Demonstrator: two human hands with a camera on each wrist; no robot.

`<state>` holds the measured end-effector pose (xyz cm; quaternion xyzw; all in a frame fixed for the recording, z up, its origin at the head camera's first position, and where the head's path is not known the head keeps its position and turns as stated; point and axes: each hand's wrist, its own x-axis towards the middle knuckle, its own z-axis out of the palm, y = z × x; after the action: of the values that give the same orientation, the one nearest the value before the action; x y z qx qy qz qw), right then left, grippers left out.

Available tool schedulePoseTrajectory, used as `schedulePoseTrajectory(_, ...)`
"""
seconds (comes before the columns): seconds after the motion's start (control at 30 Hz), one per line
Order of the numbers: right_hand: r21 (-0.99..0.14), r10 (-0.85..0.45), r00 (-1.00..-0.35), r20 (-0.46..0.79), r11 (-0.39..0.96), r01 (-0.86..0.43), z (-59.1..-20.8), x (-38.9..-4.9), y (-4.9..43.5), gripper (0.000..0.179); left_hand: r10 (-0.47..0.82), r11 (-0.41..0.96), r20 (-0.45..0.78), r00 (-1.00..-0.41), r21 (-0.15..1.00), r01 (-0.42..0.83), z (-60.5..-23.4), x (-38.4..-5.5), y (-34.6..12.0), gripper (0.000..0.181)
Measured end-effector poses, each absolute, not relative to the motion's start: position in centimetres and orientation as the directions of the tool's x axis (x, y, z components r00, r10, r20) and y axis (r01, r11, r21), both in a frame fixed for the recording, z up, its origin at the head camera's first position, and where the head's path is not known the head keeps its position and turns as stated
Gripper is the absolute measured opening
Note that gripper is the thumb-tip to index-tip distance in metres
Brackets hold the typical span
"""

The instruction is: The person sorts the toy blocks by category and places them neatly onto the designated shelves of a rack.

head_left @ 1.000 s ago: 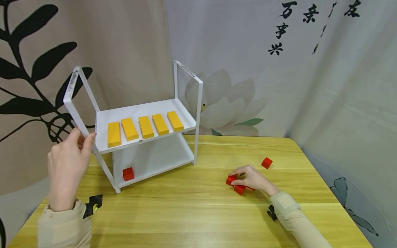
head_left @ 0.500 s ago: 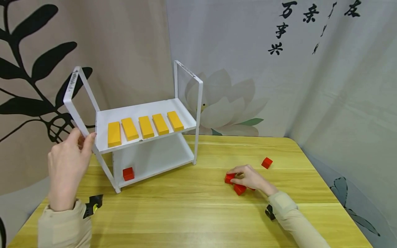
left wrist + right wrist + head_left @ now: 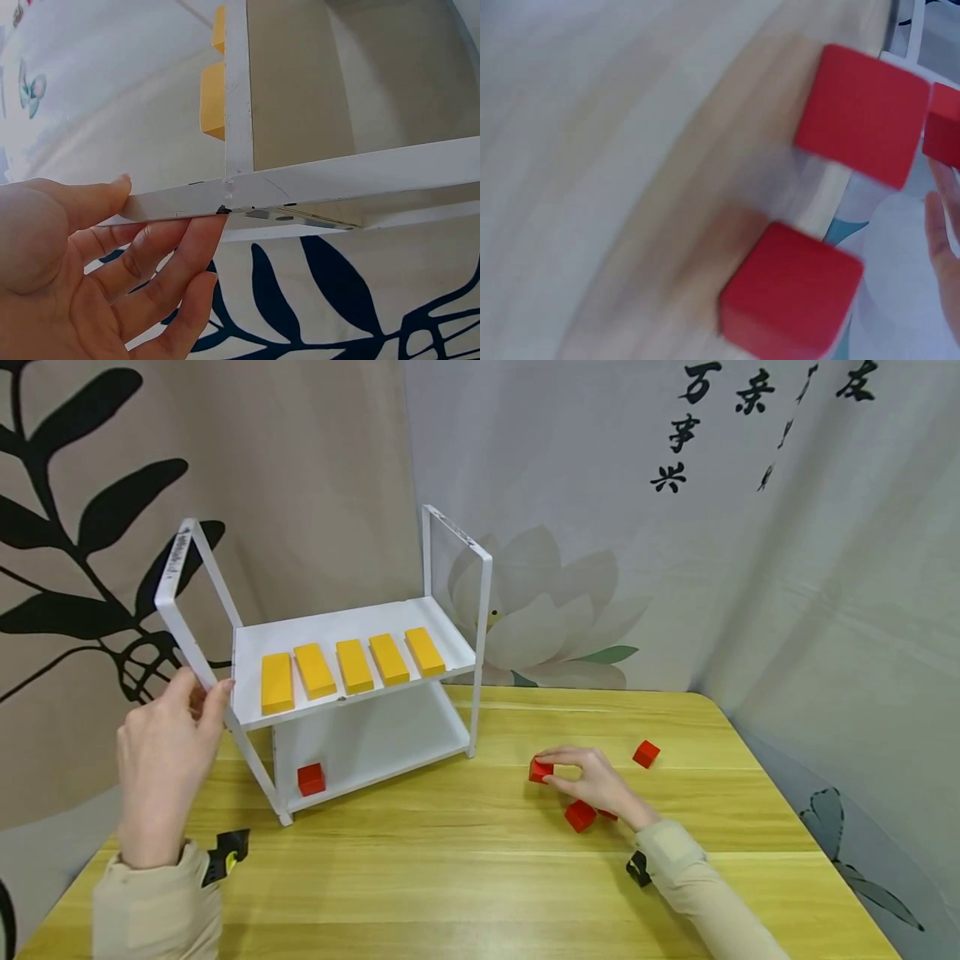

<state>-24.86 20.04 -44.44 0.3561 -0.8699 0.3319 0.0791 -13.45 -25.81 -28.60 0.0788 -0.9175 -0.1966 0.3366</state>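
Observation:
My left hand (image 3: pixel 168 764) pinches the left front post of a white two-tier shelf (image 3: pixel 375 702); in the left wrist view the thumb lies on one side of the post (image 3: pixel 169 202) and the fingers on the other. Toward the right of the table, my right hand (image 3: pixel 596 781) holds a red cube (image 3: pixel 541 770) between thumb and fingers. That held cube (image 3: pixel 945 124) shows at the right edge of the right wrist view. Just below the right hand lies another red cube (image 3: pixel 581 816), with a further red cube (image 3: pixel 607 815) partly hidden by the wrist.
Several yellow blocks (image 3: pixel 354 666) stand in a row on the upper tier. One red cube (image 3: pixel 311 779) sits at the left of the lower tier. Behind the right hand is a lone red cube (image 3: pixel 646 754) on the wooden table (image 3: pixel 450 877). Printed curtains hang behind.
My right hand has moved left and slightly away with the red cube, parting it from the cubes beside it. The left hand has stayed on the shelf post.

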Motion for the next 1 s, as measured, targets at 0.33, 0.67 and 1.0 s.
schedulePoseTrajectory(0.33, -0.481, -0.529, -0.678, 0.51, 0.478, -0.735, -43.5, -24.9, 17.4, 0.028, -0.281, 0.907, 0.57, -0.772, 0.421, -0.019, -28.5, -13.4, -25.8, 0.035)
schedulePoseTrajectory(0.67, -0.49, -0.531, -0.62, 0.578, 0.382, -0.784, -43.0, -25.2, 13.9, 0.027, -0.284, 0.904, 0.584, -0.76, 0.427, -0.01, -28.5, -13.6, -25.9, 0.033)
schedulePoseTrajectory(1.0, -0.503, -0.569, -0.579, 0.584, 0.306, -0.809, -43.1, -25.1, 10.1, 0.027, -0.285, 0.902, 0.572, -0.769, 0.432, -0.013, -28.6, -13.5, -25.9, 0.032)
